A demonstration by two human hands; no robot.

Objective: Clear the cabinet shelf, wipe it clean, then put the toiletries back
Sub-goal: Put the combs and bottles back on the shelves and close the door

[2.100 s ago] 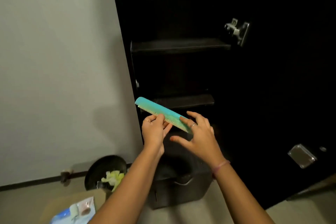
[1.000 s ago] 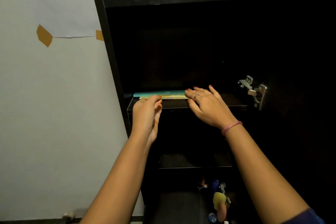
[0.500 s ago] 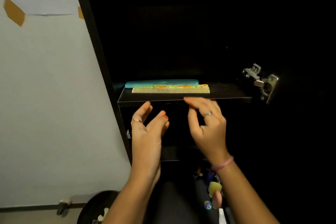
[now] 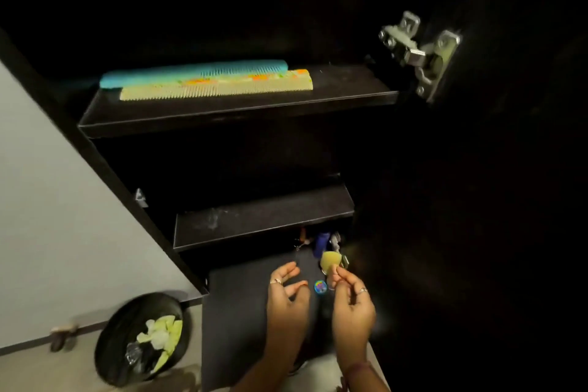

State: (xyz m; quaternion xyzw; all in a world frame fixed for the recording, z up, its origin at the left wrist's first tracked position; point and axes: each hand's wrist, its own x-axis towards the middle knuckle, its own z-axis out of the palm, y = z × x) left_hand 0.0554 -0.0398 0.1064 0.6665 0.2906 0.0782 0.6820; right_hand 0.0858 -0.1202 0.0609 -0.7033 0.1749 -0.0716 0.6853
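Cabinet: dark, door open, interior poorly lit — small items low down are hard to make out, so a wrong or fumbled pick is the likely risk.
Upper shelf: carries two combs near its back left; room remains toward the front and right.
Lower shelf: bare, faint dusty smears showing.
Bin: stands on the floor left of the cabinet, well apart from the hands; a dropped item could roll toward it.
Blue comb: lies flat along the back.
Yellow comb: touches the blue comb's front edge — a careless placement beside it could push it off the shelf.
Left hand: fingers loosely curled, holding nothing.
Right hand: fingers partly curled, reaching toward a yellow sponge; whether it touches cannot be told.
Remaining toiletries: clustered low, behind the sponge, easily knocked over.
Round blue item: between the hands.
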